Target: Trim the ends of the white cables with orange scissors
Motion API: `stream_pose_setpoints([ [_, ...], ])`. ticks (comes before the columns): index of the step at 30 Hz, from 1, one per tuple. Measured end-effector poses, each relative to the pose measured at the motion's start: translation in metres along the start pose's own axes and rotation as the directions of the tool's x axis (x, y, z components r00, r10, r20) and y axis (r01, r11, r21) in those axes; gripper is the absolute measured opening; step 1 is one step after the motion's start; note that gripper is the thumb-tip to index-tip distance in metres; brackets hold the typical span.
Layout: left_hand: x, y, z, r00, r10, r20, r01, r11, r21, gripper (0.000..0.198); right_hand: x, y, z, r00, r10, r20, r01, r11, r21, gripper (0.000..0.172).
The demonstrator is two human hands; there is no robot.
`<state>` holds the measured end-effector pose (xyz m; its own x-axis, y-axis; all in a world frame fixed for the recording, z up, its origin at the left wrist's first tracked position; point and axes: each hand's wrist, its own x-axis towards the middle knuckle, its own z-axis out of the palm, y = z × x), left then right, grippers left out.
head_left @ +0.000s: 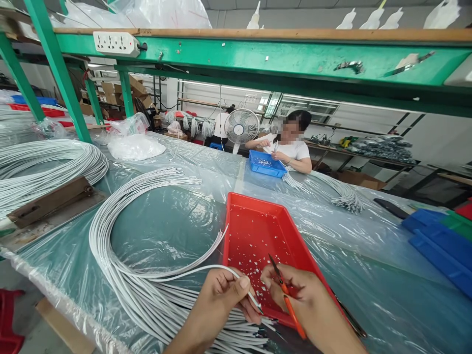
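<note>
My left hand [229, 294] pinches a white cable [216, 267] near its end, where a bit of dark green inner wire shows. In my right hand [300, 290] is a pair of orange-handled scissors [285, 290], its dark blades pointing up and away from me. The cable end and the scissors are apart. Both hands hover over the near part of a red tray [271, 206], which has small white scraps scattered across its floor. Left of the tray lies a large curved bundle of white cables [106, 246], with some ends under my left forearm.
A dark slender tool [350, 314] lies right of the tray. Across the plastic-covered table a co-worker [295, 147] handles a cable over a blue tray [267, 164]. More coiled cable [44, 157] and a metal fixture [51, 201] stand left. A green shelf beam [236, 54] crosses above.
</note>
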<state>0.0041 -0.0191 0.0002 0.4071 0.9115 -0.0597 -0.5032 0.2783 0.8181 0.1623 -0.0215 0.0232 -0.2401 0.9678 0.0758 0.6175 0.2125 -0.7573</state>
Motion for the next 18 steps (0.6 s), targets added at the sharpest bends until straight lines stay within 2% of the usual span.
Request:
stream_pose_setpoints([
  [1, -0.001, 0.0, 0.0, 1.0, 0.006, 0.003, -0.006, 1.0, -0.007, 0.027, 0.002, 0.007, -0.003, 0.997, -0.026, -0.076, 0.01, 0.977, -0.213, 0.025],
  [2, -0.001, -0.001, 0.0, 1.0, 0.017, 0.001, -0.017, 1.0, -0.015, 0.026, 0.005, 0.014, -0.007, 0.987, -0.058, -0.147, -0.011, 0.902, -0.432, 0.024],
  [5, -0.002, -0.001, -0.001, 0.999, 0.045, -0.026, -0.047, 0.998, -0.044, 0.023, 0.013, 0.034, -0.017, 0.966, -0.041, -0.256, -0.119, 0.809, -0.576, 0.013],
  [7, -0.001, -0.001, -0.001, 0.998, 0.037, -0.047, -0.04, 0.997, -0.061, 0.023, 0.017, 0.042, -0.02, 0.96, -0.016, -0.281, -0.165, 0.779, -0.605, 0.012],
  [11, 0.002, -0.004, -0.001, 0.997, 0.01, -0.072, -0.016, 0.996, -0.091, 0.027, 0.021, 0.045, -0.021, 0.961, 0.012, -0.276, -0.189, 0.757, -0.626, 0.023],
  [16, 0.005, -0.01, -0.002, 0.993, -0.069, -0.097, 0.045, 0.972, -0.229, 0.018, 0.019, 0.043, -0.022, 0.956, 0.02, -0.292, -0.194, 0.789, -0.583, 0.013],
  [18, 0.005, -0.013, -0.001, 0.987, -0.107, -0.12, 0.069, 0.955, -0.287, 0.015, 0.017, 0.042, -0.023, 0.953, 0.023, -0.302, -0.191, 0.819, -0.541, 0.02],
])
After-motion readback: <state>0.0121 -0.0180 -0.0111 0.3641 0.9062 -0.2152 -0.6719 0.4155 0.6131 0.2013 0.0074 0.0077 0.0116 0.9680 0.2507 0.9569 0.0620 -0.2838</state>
